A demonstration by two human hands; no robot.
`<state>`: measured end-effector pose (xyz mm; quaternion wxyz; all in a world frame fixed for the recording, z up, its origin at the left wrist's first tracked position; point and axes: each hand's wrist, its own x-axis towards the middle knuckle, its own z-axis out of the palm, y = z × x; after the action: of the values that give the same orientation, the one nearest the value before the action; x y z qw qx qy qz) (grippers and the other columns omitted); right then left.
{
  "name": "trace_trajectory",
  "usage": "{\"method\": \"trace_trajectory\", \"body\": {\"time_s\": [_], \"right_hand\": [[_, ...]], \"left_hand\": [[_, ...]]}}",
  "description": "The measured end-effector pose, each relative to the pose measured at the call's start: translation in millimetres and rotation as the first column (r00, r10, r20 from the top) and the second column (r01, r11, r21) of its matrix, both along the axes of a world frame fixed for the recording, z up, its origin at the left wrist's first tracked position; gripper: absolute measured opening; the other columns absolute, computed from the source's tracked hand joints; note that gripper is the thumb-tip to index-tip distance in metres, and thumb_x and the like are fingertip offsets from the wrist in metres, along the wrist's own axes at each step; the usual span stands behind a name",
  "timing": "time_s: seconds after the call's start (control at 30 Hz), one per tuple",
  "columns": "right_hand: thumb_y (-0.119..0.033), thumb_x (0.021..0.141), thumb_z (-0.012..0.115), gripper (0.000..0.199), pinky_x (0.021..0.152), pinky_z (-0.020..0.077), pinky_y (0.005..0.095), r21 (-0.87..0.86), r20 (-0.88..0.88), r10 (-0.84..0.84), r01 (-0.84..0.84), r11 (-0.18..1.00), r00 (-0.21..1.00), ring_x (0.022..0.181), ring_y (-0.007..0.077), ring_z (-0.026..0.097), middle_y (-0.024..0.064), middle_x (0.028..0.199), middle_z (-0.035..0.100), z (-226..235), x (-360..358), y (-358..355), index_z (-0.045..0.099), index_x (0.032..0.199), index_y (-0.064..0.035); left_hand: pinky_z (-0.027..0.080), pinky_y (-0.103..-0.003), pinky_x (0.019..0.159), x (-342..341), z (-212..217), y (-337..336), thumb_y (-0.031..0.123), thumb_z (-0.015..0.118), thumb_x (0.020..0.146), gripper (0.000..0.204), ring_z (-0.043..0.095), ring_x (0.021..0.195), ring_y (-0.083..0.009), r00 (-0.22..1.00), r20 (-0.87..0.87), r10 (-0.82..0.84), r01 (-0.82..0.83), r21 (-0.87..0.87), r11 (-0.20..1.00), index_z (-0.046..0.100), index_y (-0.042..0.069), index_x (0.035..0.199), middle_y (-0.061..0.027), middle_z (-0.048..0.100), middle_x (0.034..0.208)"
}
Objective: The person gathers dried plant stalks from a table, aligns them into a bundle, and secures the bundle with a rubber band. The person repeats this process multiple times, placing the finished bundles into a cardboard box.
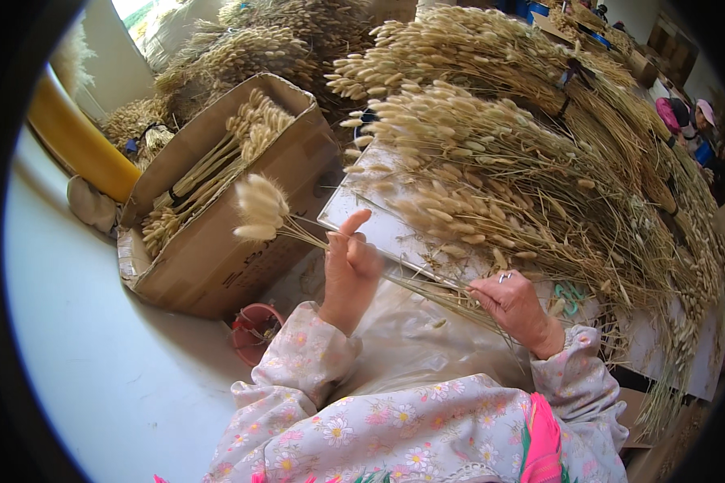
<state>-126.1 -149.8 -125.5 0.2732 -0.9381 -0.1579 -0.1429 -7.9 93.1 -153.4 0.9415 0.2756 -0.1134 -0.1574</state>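
Soft flower-print sleeves (306, 354) up close, then crinkly see-through plastic (403, 330) just below the grips. Right grip (519, 310) is pinched down on thin dry stems. Left grip (350, 270) looks curled round the same bunch (262, 208) further up, forefinger sticking out, kinda blurry. Fluffy, egg-shaped tan heads poke out left of that grip. Beyond both, a bristly heap of dried grass (491, 161) covers much of the smooth white tabletop (362, 189); past the left grip, a creased cardboard box (234, 241) holds more.
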Motion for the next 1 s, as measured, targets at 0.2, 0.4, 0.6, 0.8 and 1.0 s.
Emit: {"method": "trace_trajectory", "body": {"time_s": [0.2,0.4,0.6,0.8,1.0], "right_hand": [[-0.014,0.082,0.067,0.011,0.068,0.0456,0.0373,-0.186,0.051,0.001,0.008,0.983,0.999,0.072,0.0245,0.062,0.0061,0.077,0.066,-4,-4,9,0.067,0.092,-0.0094],[-0.019,0.082,0.066,0.010,0.071,0.0473,0.0357,-0.284,0.037,0.060,-0.048,0.958,0.997,0.078,0.0218,0.063,0.0042,0.080,0.064,2,-4,15,0.063,0.089,-0.0118],[-0.026,0.086,0.064,0.019,0.068,0.0502,0.0416,0.038,-0.009,-0.232,0.233,0.972,0.973,0.076,0.0326,0.063,0.0126,0.082,0.065,28,9,-58,0.068,0.087,-0.0080],[-0.032,0.083,0.063,0.028,0.069,0.0493,0.0440,-0.281,-0.471,-0.241,0.115,0.953,0.848,0.076,0.0353,0.063,0.0155,0.075,0.066,1,5,-89,0.070,0.085,-0.0049],[-0.025,0.082,0.064,0.022,0.068,0.0496,0.0401,0.090,-0.483,0.020,0.027,0.996,0.876,0.074,0.0321,0.063,0.0148,0.078,0.067,-33,22,-69,0.071,0.085,-0.0048]], "left_hand": [[0.024,-0.021,0.049,-1,6,-3,0.044,0.056,0.093,0.049,0.026,0.054,-0.0040,0.996,0.094,-0.007,0.001,0.064,0.998,0.054,0.003,0.120,0.0078,0.026,0.062],[0.025,-0.024,0.049,-2,15,-6,0.038,0.045,0.100,0.038,0.025,0.050,-0.0061,0.997,-0.058,0.057,-0.051,0.101,0.994,0.058,0.003,0.103,0.0059,0.024,0.058],[0.027,-0.022,0.054,1,15,0,0.034,0.043,0.102,0.035,0.024,0.052,-0.0056,0.999,0.026,0.027,-0.027,0.016,0.999,0.056,0.004,0.114,0.0063,0.024,0.063],[0.019,-0.022,0.045,3,9,7,0.034,0.042,0.102,0.032,0.018,0.047,-0.0041,0.997,-0.015,-0.076,0.074,-0.122,0.990,0.055,0.006,0.098,0.0068,0.022,0.057],[0.016,-0.023,0.041,5,9,11,0.039,0.041,0.102,0.033,0.011,0.043,-0.0049,0.995,-0.034,-0.090,0.086,-0.103,0.991,0.052,0.010,0.089,0.0073,0.016,0.052]]}}
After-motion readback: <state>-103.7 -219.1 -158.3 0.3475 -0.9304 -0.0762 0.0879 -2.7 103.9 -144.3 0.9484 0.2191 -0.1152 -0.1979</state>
